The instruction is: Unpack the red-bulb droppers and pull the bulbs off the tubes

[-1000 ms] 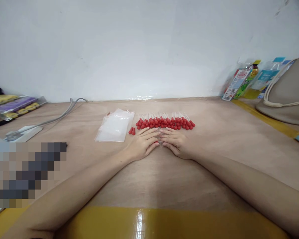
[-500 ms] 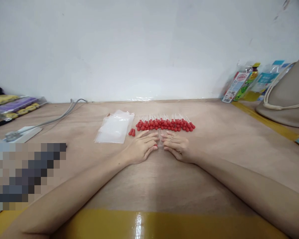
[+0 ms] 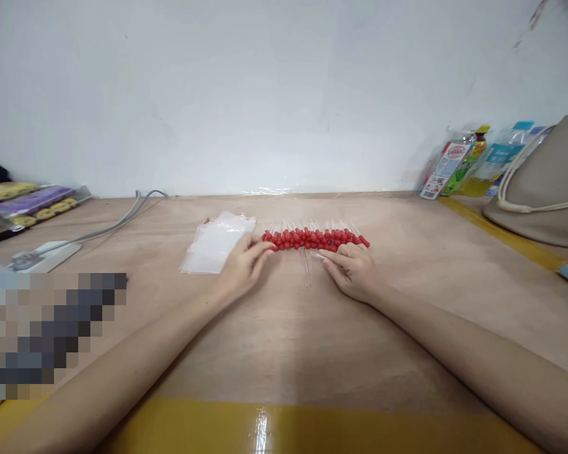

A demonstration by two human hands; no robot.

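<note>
A row of glass droppers with red rubber bulbs (image 3: 312, 238) lies on the table, bulbs toward me and clear stems pointing to the wall. At its left end, my left hand (image 3: 241, 265) pinches a red rubber bulb (image 3: 273, 248) between thumb and fingers. My right hand (image 3: 355, 270) is closed on a clear glass tube (image 3: 317, 255), whose end sticks out past the fingertips toward the left. Between the hands lie a few loose glass tubes (image 3: 305, 265), just in front of the row and touched by neither hand.
Left of the row is a stack of clear plastic bags (image 3: 213, 246). A grey cable (image 3: 118, 221) and packaged items (image 3: 33, 202) occupy the far left. Drink bottles (image 3: 495, 161) and a beige bag (image 3: 544, 183) stand at the right by the white wall (image 3: 284, 94).
My hands were close together over the clear tubes and have moved apart. The left has gone left to where two loose bulbs lay; the right has shifted slightly right, a tube now showing.
</note>
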